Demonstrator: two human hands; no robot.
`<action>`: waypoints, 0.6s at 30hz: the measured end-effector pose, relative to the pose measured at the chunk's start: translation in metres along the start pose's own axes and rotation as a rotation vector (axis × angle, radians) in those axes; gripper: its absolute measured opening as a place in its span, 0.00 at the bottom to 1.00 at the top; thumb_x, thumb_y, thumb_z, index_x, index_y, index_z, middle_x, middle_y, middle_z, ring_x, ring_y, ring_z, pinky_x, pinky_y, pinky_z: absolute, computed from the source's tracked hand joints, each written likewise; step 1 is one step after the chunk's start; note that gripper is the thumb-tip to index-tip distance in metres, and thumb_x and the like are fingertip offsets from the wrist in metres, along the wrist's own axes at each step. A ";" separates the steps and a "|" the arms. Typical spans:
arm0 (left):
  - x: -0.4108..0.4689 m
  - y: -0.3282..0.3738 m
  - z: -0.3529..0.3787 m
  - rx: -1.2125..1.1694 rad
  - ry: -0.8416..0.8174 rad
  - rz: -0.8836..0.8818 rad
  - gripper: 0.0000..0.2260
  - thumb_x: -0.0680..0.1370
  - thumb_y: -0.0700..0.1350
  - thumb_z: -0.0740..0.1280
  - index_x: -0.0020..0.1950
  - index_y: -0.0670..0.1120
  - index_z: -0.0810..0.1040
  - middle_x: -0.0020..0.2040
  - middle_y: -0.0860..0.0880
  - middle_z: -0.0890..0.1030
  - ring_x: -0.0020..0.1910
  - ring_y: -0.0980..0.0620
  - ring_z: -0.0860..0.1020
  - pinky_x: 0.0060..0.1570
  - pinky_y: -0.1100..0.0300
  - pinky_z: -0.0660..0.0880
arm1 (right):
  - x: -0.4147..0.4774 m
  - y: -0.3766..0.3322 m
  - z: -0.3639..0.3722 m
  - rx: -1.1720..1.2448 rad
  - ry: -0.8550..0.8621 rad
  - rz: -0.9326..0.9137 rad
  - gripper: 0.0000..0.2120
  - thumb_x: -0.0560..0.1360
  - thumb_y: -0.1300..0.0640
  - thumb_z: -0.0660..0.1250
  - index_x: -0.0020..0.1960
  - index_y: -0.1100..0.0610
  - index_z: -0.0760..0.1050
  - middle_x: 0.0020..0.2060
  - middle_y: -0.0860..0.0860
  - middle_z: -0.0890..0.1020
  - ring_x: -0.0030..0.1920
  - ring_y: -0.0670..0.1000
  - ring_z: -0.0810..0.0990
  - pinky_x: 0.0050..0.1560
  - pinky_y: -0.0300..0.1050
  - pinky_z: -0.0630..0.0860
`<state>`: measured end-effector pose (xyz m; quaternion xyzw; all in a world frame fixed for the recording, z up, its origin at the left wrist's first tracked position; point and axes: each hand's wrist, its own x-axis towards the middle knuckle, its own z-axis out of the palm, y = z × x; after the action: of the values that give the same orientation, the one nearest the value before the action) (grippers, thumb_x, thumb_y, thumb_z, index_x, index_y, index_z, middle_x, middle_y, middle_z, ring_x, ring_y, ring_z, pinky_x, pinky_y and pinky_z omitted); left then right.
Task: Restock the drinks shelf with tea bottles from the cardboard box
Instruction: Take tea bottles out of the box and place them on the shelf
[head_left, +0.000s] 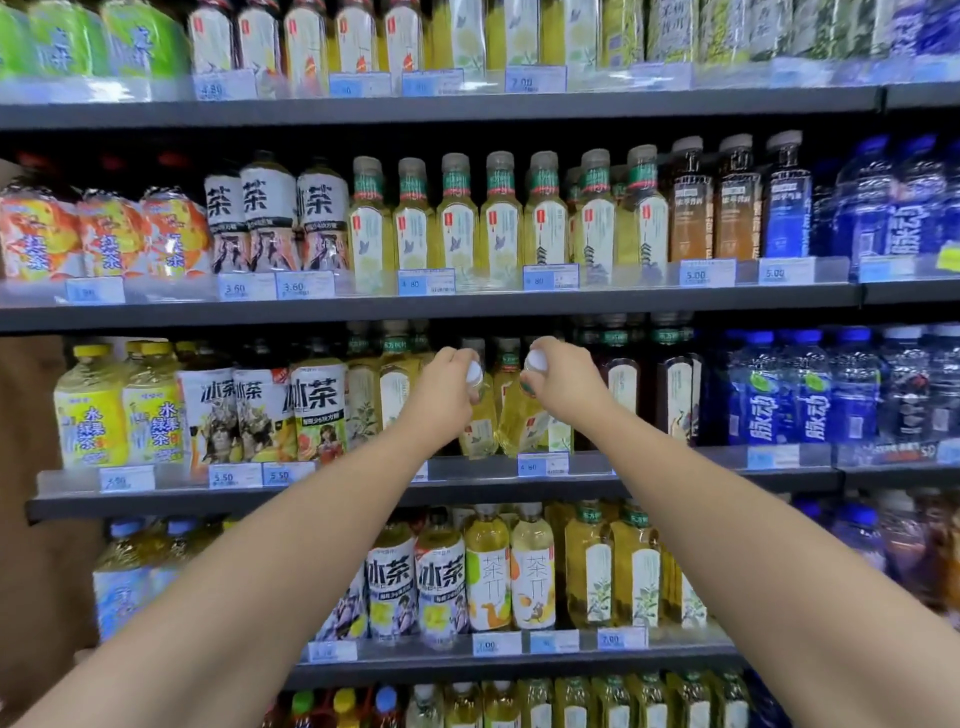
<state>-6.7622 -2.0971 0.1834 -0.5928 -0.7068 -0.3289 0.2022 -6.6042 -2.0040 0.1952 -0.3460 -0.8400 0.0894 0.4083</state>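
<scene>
Head view: pale-yellow tea bottles (515, 422), white caps (535, 360).

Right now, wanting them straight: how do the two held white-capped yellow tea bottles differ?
The pale yellow plastic tea bottle in the left hand stands nearly upright; the matching bottle in the right hand leans, base swung left. The right bottle's cap sits higher than the left's. Both are gripped at white caps.

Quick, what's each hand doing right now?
Left hand: closed, gripping a yellow tea bottle by its cap.
Right hand: closed, gripping a second yellow tea bottle by its cap.
</scene>
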 end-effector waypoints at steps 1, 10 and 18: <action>0.004 -0.004 0.006 -0.031 -0.001 -0.030 0.22 0.79 0.39 0.69 0.72 0.44 0.71 0.66 0.43 0.73 0.63 0.43 0.73 0.57 0.54 0.70 | 0.006 0.003 0.007 0.021 -0.007 0.018 0.22 0.78 0.52 0.68 0.69 0.56 0.70 0.60 0.59 0.78 0.55 0.59 0.79 0.53 0.52 0.78; 0.051 -0.033 0.039 -0.529 0.141 -0.327 0.23 0.78 0.44 0.71 0.73 0.45 0.71 0.63 0.47 0.80 0.61 0.49 0.78 0.57 0.58 0.73 | 0.055 0.014 0.056 0.178 0.157 0.213 0.29 0.73 0.40 0.69 0.68 0.57 0.73 0.59 0.57 0.81 0.62 0.60 0.77 0.60 0.54 0.75; 0.056 -0.048 0.104 -0.330 -0.023 -0.341 0.25 0.73 0.44 0.76 0.67 0.44 0.72 0.58 0.44 0.82 0.56 0.44 0.81 0.49 0.60 0.73 | 0.053 0.034 0.109 0.061 0.102 0.254 0.31 0.74 0.46 0.71 0.69 0.61 0.67 0.64 0.59 0.74 0.64 0.59 0.74 0.59 0.51 0.73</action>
<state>-6.8102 -1.9875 0.1374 -0.4937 -0.7357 -0.4623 0.0361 -6.6914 -1.9297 0.1430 -0.4412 -0.7645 0.1483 0.4460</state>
